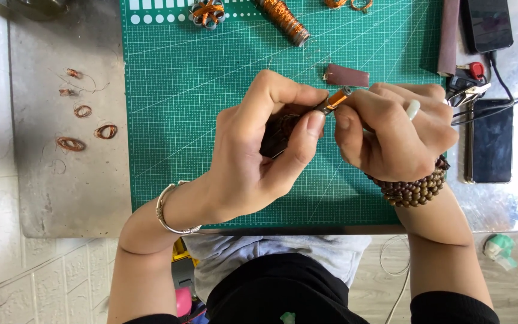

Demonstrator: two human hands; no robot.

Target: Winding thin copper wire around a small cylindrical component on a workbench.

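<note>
Both hands clamp one slim orange-tipped dark metal rod, slanting up-right from left hand into right hand.

The mat is green, ruled with a pale grid and slanting lines, white squares and dots along its top edge. The table beneath is dull grey. At centre the tool shows orange and dark. The spool at the top gleams copper, like the coils at left. A brown strip lies above the hands. Brown beads ring one wrist, a silver bangle the other.
</note>
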